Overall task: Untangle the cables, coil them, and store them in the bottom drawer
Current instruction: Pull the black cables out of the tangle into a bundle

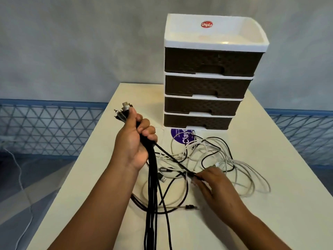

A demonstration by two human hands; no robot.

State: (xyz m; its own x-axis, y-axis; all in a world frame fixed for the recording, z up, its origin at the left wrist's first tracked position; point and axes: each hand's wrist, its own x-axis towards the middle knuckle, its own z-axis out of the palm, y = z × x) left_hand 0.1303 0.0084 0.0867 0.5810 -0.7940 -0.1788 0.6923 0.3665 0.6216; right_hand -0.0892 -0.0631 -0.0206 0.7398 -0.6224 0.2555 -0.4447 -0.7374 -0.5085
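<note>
My left hand (136, 139) is raised above the table and grips a bundle of black cables (152, 195) near their plug ends, which stick out above my fist. The strands hang down off the table's front. One black cable (173, 158) runs taut from that fist down to my right hand (214, 184), which pinches it low over the table. A tangle of white and black cables (225, 159) lies on the table in front of the drawer unit. The bottom drawer (196, 121) is closed.
The white-framed unit with several brown drawers (209, 83) stands at the back of the cream table (270, 204). A purple round sticker (180, 138) lies under the cables. Loose USB plugs (163, 177) rest near the centre. A white cable (19, 177) runs along the floor at left.
</note>
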